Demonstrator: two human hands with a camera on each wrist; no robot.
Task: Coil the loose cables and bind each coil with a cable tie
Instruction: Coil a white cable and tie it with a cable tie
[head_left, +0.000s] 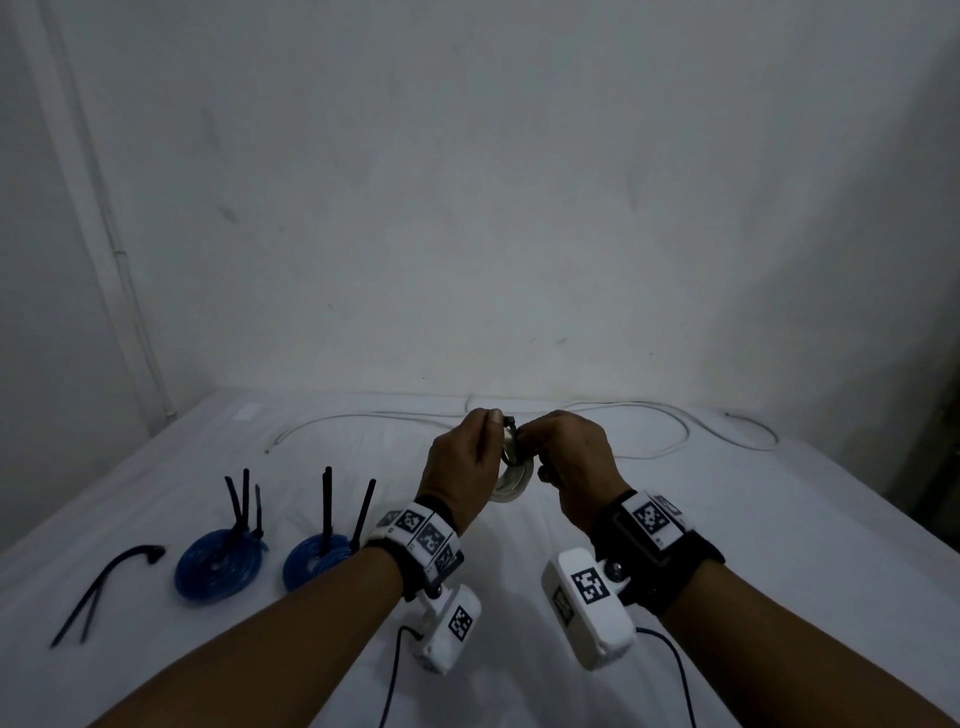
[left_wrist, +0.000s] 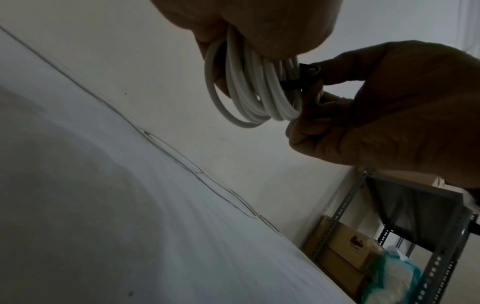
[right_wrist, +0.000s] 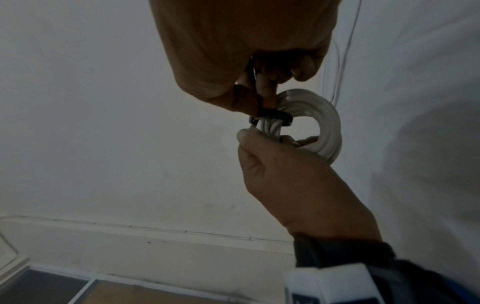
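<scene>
A small white cable coil hangs in the air between both hands, above the middle of the table. My left hand grips it, fingers curled through the loops. A black cable tie is looped round one side of the coil. My right hand pinches the tie between thumb and fingers, close against the coil. In the head view the tie shows as a dark loop between the knuckles. How tight the loop sits is hard to tell.
Two blue coils lie at the left, each with black tie ends sticking up. Loose black ties lie further left. A long white cable snakes along the table's far edge by the wall. Metal shelving stands at the right.
</scene>
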